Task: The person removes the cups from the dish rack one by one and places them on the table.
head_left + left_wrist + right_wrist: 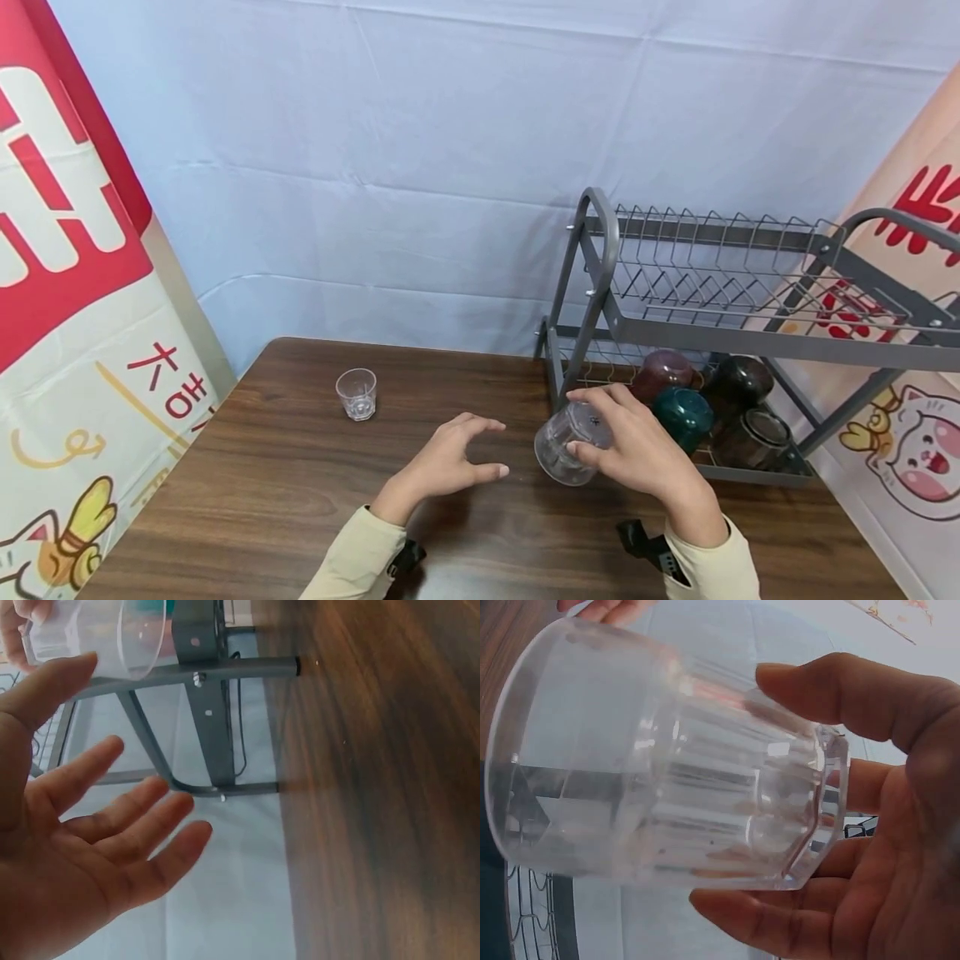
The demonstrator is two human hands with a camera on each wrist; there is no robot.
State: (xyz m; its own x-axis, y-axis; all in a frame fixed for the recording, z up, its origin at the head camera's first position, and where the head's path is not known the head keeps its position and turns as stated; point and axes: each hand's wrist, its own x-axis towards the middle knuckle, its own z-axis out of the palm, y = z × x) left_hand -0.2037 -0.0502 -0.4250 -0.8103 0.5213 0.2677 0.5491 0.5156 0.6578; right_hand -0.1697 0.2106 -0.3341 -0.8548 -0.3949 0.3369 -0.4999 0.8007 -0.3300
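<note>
My right hand (pixel 641 446) grips a clear faceted tumbler (pixel 557 450) near its base, thumb on one side and fingers on the other. The tumbler is tilted with its mouth facing down toward the table, and the right wrist view shows this tumbler (pixel 652 780) sideways and see-through. To its left, my left hand (pixel 447 462) hovers over the table, thumb and fingers spread apart and holding nothing. In the left wrist view the left hand's palm (pixel 67 877) shows bare, with the tumbler's rim just beyond the thumb.
A small clear glass (pixel 357 396) stands upright at the back left of the wooden table (pixel 262 467). On the right is a two-tier grey metal dish rack (pixel 720 329). Its lower tier bears several upturned coloured cups, among them a teal one (pixel 682 417) and a purple one (pixel 663 372).
</note>
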